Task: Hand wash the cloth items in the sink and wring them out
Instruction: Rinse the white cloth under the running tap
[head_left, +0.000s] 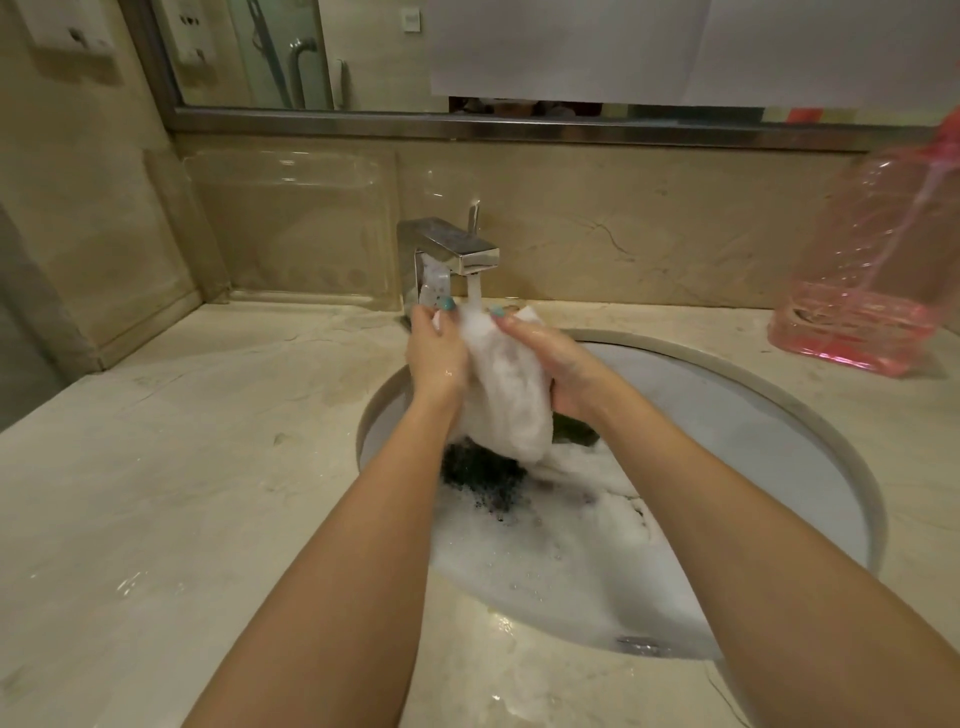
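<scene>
A wet white cloth (511, 395) hangs between my two hands above the round sink (810, 410). Water runs from the chrome faucet (452, 252) onto the cloth's top edge. My left hand (436, 353) grips the cloth's left side, thumb pinching near the top. On the right side my right hand (558, 364) holds it, fingers wrapped behind. Below the cloth a dark cloth item (483, 473) lies in foamy water, partly hidden by suds.
A pink transparent plastic bottle (872, 270) stands on the marble counter (182, 467) at the back right. A clear plastic tray (291, 223) leans on the back wall at the left. A mirror runs above. The overflow slot (641, 644) shows at the sink's front.
</scene>
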